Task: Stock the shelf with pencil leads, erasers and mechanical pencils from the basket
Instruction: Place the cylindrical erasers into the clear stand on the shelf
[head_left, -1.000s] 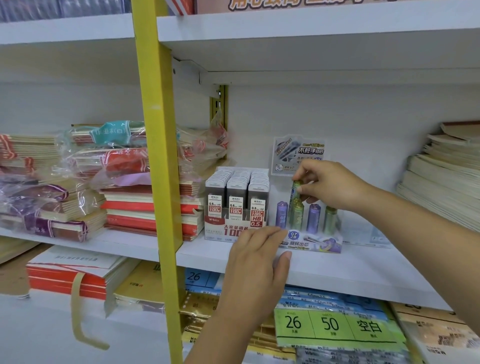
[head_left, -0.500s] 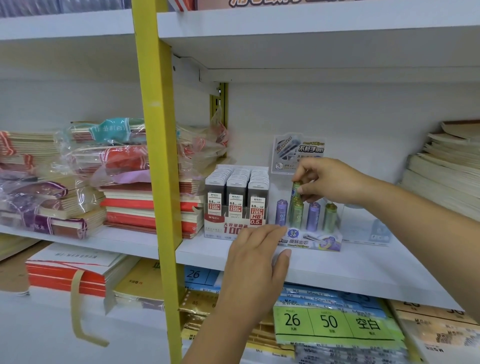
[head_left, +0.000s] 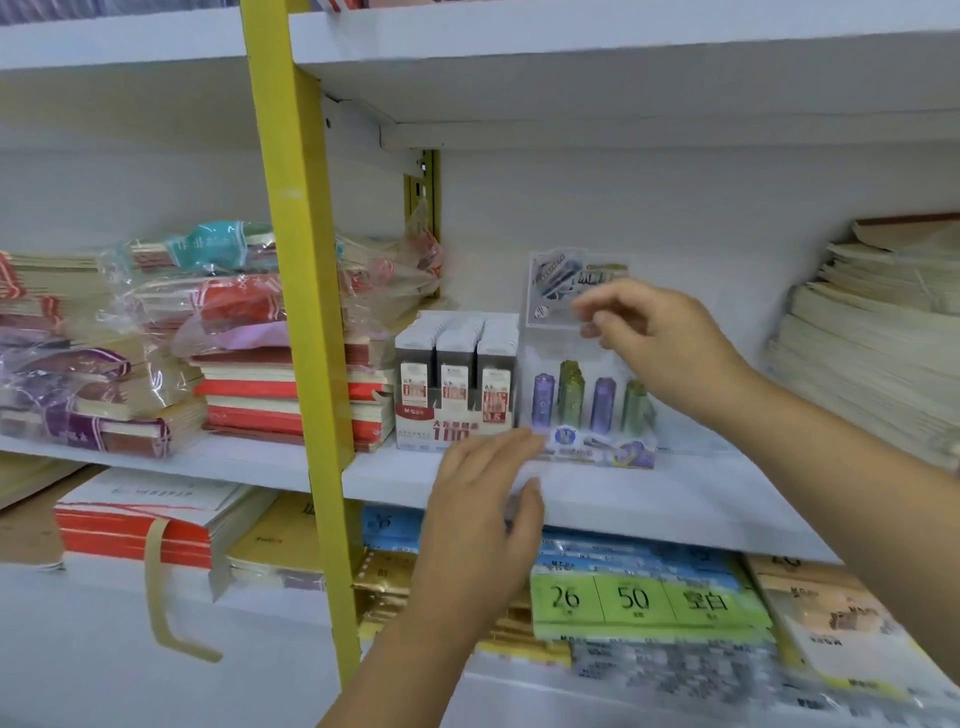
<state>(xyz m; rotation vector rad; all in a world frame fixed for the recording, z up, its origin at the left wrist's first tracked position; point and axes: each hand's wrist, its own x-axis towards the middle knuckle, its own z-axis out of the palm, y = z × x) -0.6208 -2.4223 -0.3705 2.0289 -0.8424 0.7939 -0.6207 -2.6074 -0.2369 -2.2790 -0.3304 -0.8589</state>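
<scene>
On the middle shelf (head_left: 675, 499), just right of the yellow upright (head_left: 296, 312), a carton of grey pencil lead boxes (head_left: 454, 384) stands touching a clear display tray (head_left: 597, 447) at its 3 o'clock. The tray holds upright lead tubes (head_left: 602, 402), purple and green by turns, and its printed backing card (head_left: 550, 280) rises at 12 o'clock. The right hand (head_left: 660, 348) hovers above the tubes, at 1 o'clock from them. Its fingers are loosely curled and parted in front of the card, and nothing shows between them, though they are blurred. The left hand (head_left: 483, 499) lies flat on the shelf's front edge at 7 o'clock from the tray, fingers straight and gripping nothing, fingertips (head_left: 527, 441) reaching the tray's front left corner. Stacked red-spined notebooks (head_left: 260, 395) with plastic-wrapped bundles (head_left: 208, 291) on top fill the shelf at 9 o'clock of the carton. A tall pile of pale paper (head_left: 872, 338) sits well apart at 3 o'clock of the tray. A green-labelled pack (head_left: 649, 603) lies on the shelf below, at 6 o'clock
</scene>
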